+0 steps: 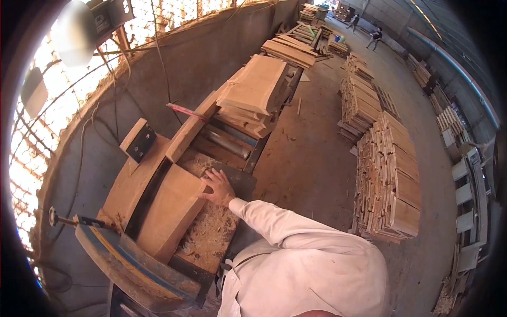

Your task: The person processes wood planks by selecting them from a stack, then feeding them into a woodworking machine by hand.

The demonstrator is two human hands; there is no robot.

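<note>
touching the far right corner of a wide board (171,203), apparently to steady it, with right hand (218,191) open and spread, on the sawdust-strewn surface (244,183) at left; left hand out of view.

Shirt (309,264): creamy white, wrinkly
Sleeve (282,224): long, same cloth
Cuff (237,206): snug, plain band
Pocket edge (312,297): maybe, on the chest
Dark bit (226,267): by the shirt's front, blurry
</note>
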